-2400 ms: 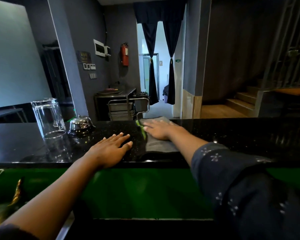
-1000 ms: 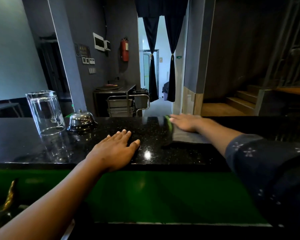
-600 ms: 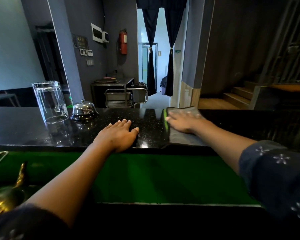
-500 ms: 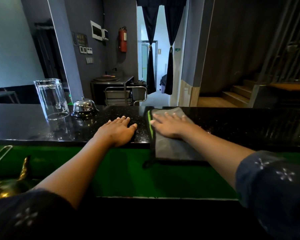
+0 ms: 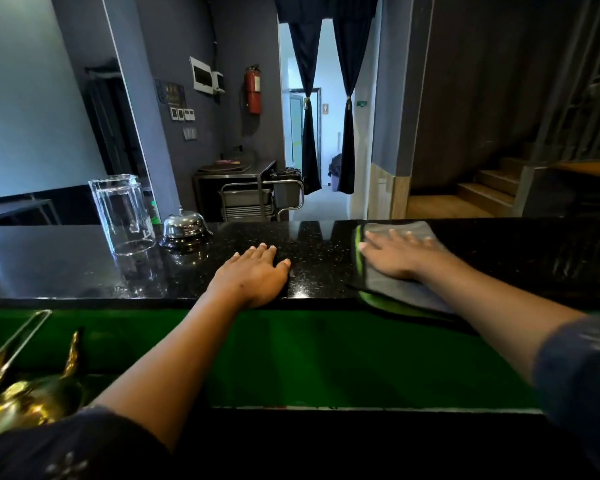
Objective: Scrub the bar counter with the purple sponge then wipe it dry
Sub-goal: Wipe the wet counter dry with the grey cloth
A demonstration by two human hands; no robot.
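The black speckled bar counter [image 5: 319, 247] runs across the view. A grey cloth with a green edge [image 5: 395, 289] lies on it right of centre, its near end hanging over the front edge. My right hand [image 5: 394, 252] presses flat on the cloth with fingers spread. Resting palm down on the bare counter near its front edge, left of the cloth, is my left hand [image 5: 255, 271], holding nothing. No purple sponge is visible.
An upturned clear glass [image 5: 123, 214] and a chrome call bell [image 5: 184, 226] stand on the counter's left part. Brass ware and tongs [image 5: 18, 386] lie below at the lower left, behind the green counter front [image 5: 291, 355]. A steel trolley [image 5: 260, 199] stands beyond the counter.
My right hand has slid the cloth rightward and away from me along the counter since half a second ago. My left hand has stayed planted in place.
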